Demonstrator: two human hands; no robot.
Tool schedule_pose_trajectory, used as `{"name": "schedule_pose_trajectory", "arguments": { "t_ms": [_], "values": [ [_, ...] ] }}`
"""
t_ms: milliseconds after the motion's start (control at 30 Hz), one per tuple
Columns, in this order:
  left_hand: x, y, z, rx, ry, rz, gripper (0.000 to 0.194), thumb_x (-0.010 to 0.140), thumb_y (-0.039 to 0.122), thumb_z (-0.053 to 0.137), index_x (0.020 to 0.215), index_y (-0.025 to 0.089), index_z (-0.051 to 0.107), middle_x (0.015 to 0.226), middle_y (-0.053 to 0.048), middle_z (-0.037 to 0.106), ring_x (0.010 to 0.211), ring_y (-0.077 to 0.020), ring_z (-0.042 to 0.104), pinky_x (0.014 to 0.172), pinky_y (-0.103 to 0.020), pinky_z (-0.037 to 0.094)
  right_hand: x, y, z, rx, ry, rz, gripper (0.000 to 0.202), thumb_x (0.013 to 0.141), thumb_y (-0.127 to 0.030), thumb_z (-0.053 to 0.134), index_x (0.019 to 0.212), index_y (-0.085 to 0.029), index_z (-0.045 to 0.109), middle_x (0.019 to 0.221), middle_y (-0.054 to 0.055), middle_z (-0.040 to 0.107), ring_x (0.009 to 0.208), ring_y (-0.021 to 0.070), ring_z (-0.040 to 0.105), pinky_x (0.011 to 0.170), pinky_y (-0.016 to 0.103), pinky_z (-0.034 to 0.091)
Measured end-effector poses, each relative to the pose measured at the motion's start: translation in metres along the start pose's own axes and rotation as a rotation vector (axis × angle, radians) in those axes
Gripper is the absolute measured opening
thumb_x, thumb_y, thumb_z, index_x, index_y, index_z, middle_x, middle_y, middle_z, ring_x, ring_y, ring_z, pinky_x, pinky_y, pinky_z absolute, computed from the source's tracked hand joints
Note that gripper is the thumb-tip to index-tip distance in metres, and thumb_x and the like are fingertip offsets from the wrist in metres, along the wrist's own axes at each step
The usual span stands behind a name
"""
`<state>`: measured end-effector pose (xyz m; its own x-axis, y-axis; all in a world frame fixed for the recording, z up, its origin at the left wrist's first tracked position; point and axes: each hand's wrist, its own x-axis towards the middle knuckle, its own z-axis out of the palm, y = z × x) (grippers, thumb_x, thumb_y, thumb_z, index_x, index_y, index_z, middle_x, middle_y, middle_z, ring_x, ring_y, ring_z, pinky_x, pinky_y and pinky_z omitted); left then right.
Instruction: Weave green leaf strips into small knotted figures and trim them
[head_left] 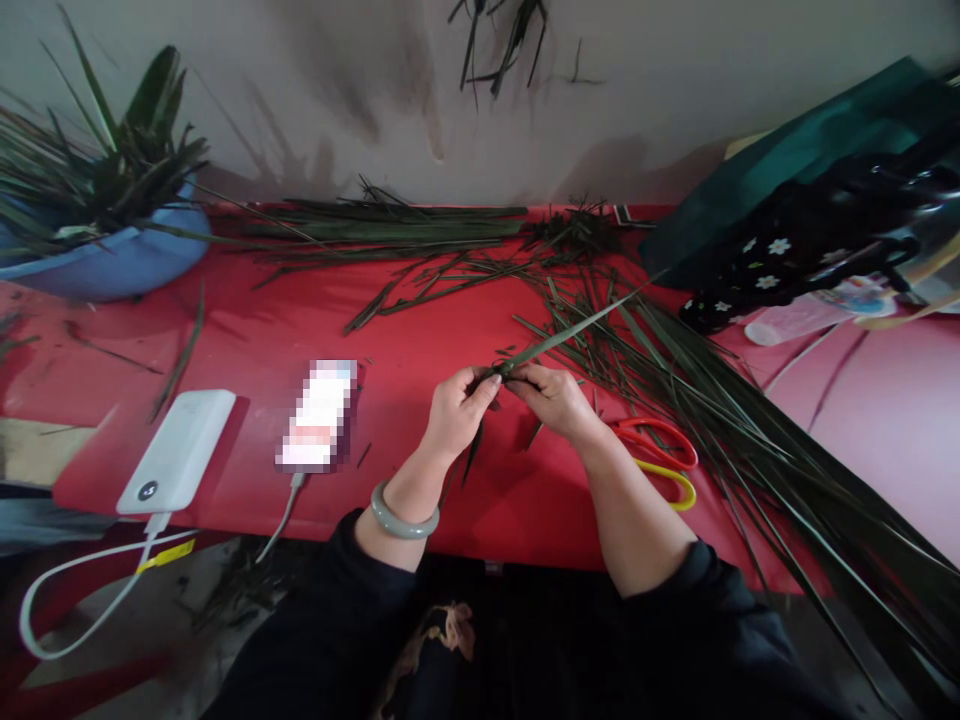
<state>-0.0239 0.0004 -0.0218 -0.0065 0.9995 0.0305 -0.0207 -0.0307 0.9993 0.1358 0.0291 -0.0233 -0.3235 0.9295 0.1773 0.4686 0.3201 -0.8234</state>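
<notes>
My left hand point(461, 405) and my right hand point(553, 396) meet above the red table point(420, 480). Both pinch a green leaf strip point(574, 328), whose long end stretches up to the right. At the fingertips the strip is folded or knotted into a small dark bunch, partly hidden by the fingers. A short tail of leaf hangs below my left hand. Close to my right forearm lie scissors with one red and one yellow handle loop point(660, 443); their blades are hidden.
Long leaves point(750, 440) spread along the right side, with cut strips point(390, 225) along the wall. A blue basin point(112, 262) holds more leaves. A phone point(318, 415), a white power bank point(180, 450) and a green bag point(810, 170) also rest here.
</notes>
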Motion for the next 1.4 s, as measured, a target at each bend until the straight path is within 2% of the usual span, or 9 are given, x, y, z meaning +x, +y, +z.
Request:
{"name": "schedule_pose_trajectory", "arguments": {
  "t_ms": [267, 433, 500, 700, 800, 900, 1100, 1267, 1400],
  "values": [
    [-0.0004, 0.0004, 0.0004, 0.085, -0.021, 0.034, 0.026, 0.076, 0.039, 0.065, 0.086, 0.014, 0.065, 0.067, -0.001, 0.065, 0.057, -0.0113, 0.061, 0.057, -0.022, 0.048, -0.0017, -0.0021, 0.0012, -0.068, -0.005, 0.018, 0.022, 0.083, -0.029, 0.051, 0.093, -0.025, 0.07, 0.086, 0.002, 0.073, 0.076, 0.0181, 0.067, 0.068, 0.028, 0.047],
    [-0.0017, 0.0031, 0.0014, 0.142, 0.057, 0.048, 0.022, 0.077, 0.036, 0.064, 0.082, 0.015, 0.065, 0.063, -0.002, 0.065, 0.056, -0.0117, 0.061, 0.056, -0.021, 0.048, -0.0011, -0.0031, 0.0014, -0.156, 0.008, 0.053, 0.02, 0.083, -0.031, 0.052, 0.084, -0.024, 0.071, 0.073, 0.002, 0.071, 0.066, 0.0166, 0.064, 0.061, 0.026, 0.044],
    [-0.0014, 0.0046, 0.002, 0.107, 0.081, 0.027, 0.023, 0.076, 0.036, 0.065, 0.082, 0.014, 0.064, 0.063, -0.001, 0.065, 0.055, -0.0112, 0.061, 0.056, -0.021, 0.048, -0.001, -0.003, 0.0016, -0.148, 0.01, 0.039, 0.021, 0.083, -0.031, 0.052, 0.085, -0.024, 0.071, 0.075, 0.002, 0.071, 0.068, 0.0168, 0.064, 0.062, 0.026, 0.044],
    [-0.0005, 0.0028, 0.0024, 0.117, 0.018, 0.014, 0.022, 0.074, 0.035, 0.066, 0.082, 0.015, 0.063, 0.061, 0.001, 0.063, 0.053, -0.01, 0.058, 0.056, -0.021, 0.046, -0.0011, 0.0016, 0.0036, -0.1, -0.006, 0.019, 0.024, 0.085, -0.028, 0.049, 0.095, -0.024, 0.07, 0.091, 0.005, 0.073, 0.083, 0.0204, 0.068, 0.072, 0.029, 0.048],
    [-0.0005, 0.0017, 0.0025, 0.145, 0.079, 0.018, 0.022, 0.076, 0.036, 0.064, 0.079, 0.015, 0.063, 0.057, 0.001, 0.061, 0.052, -0.01, 0.057, 0.053, -0.02, 0.044, -0.0001, 0.004, 0.005, -0.135, -0.01, 0.006, 0.024, 0.086, -0.029, 0.048, 0.093, -0.023, 0.07, 0.085, 0.004, 0.073, 0.077, 0.0187, 0.067, 0.069, 0.028, 0.047],
    [0.0, 0.0017, 0.0029, 0.118, 0.09, 0.005, 0.026, 0.075, 0.037, 0.065, 0.089, 0.015, 0.063, 0.063, 0.001, 0.064, 0.052, -0.0102, 0.058, 0.053, -0.021, 0.045, 0.0009, 0.005, 0.0058, -0.178, 0.019, -0.024, 0.022, 0.085, -0.024, 0.049, 0.09, -0.022, 0.069, 0.084, 0.004, 0.072, 0.076, 0.0168, 0.065, 0.07, 0.027, 0.047],
    [0.0011, 0.0016, 0.0019, 0.232, 0.075, 0.035, 0.018, 0.076, 0.03, 0.061, 0.086, 0.014, 0.064, 0.062, 0.001, 0.063, 0.054, -0.0096, 0.057, 0.055, -0.02, 0.045, 0.0011, 0.0003, 0.006, -0.012, 0.016, -0.066, 0.025, 0.084, -0.02, 0.048, 0.102, -0.019, 0.065, 0.089, 0.004, 0.071, 0.077, 0.0147, 0.066, 0.072, 0.025, 0.049],
    [-0.0001, 0.0022, 0.0024, 0.207, 0.12, 0.051, 0.025, 0.077, 0.038, 0.062, 0.086, 0.014, 0.063, 0.061, 0.001, 0.063, 0.054, -0.0098, 0.057, 0.054, -0.021, 0.045, 0.0026, 0.0018, 0.0079, -0.11, 0.032, -0.072, 0.02, 0.083, -0.017, 0.048, 0.088, -0.019, 0.067, 0.081, 0.005, 0.071, 0.075, 0.0155, 0.065, 0.07, 0.026, 0.048],
    [0.0013, 0.0, 0.0035, 0.118, 0.118, 0.024, 0.024, 0.076, 0.037, 0.064, 0.085, 0.015, 0.062, 0.061, 0.001, 0.063, 0.052, -0.0094, 0.058, 0.054, -0.02, 0.045, 0.0024, 0.0031, 0.0087, -0.131, 0.066, -0.06, 0.02, 0.084, -0.02, 0.048, 0.09, -0.018, 0.067, 0.085, 0.007, 0.07, 0.08, 0.0182, 0.065, 0.073, 0.029, 0.049]
  ]
}}
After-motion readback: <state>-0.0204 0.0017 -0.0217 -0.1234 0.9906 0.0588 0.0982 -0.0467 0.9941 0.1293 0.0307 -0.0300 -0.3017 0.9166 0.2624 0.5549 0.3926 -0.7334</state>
